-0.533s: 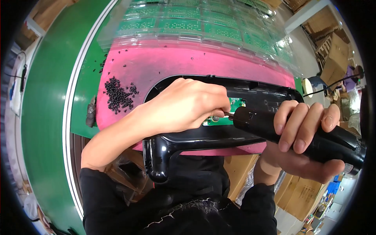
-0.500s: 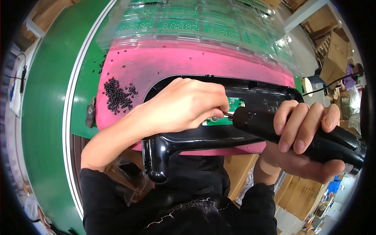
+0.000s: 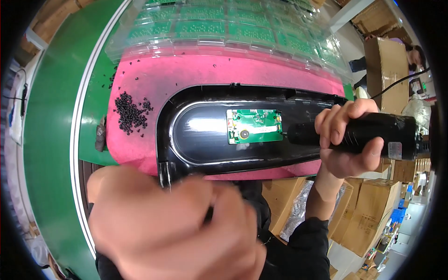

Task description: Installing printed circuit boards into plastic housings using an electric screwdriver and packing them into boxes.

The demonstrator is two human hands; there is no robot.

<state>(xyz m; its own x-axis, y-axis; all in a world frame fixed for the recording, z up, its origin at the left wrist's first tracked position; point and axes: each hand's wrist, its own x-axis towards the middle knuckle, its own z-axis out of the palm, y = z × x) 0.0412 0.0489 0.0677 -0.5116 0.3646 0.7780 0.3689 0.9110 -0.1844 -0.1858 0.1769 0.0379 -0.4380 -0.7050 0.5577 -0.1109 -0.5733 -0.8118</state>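
A: What is the right hand's (image 3: 347,137) grip doing?

B: It's wrapped round a black, cylindrical powered screwdriver (image 3: 402,133), fingers over the upper side, thumb lower. That full wrap probably steadies the heavy-looking body.

A: And the left hand (image 3: 172,226)?

B: Blurred and curled, close to the camera, nearer the person's body. I can't tell whether its grip pinches anything.

A: Where's the screwdriver's nose?

B: Just beside the right edge of a rectangular green circuit board (image 3: 256,125); I can't tell if they touch. The board lies inside a long, glossy black plastic shell (image 3: 198,144), hollow side up, presumably to leave it reachable.

A: Why the mat?

B: The flat pink mat (image 3: 186,70) likely guards the shell against the green counter (image 3: 91,126). The heap of tiny black screws (image 3: 129,113) sits left of the shell, perhaps for easy picking.
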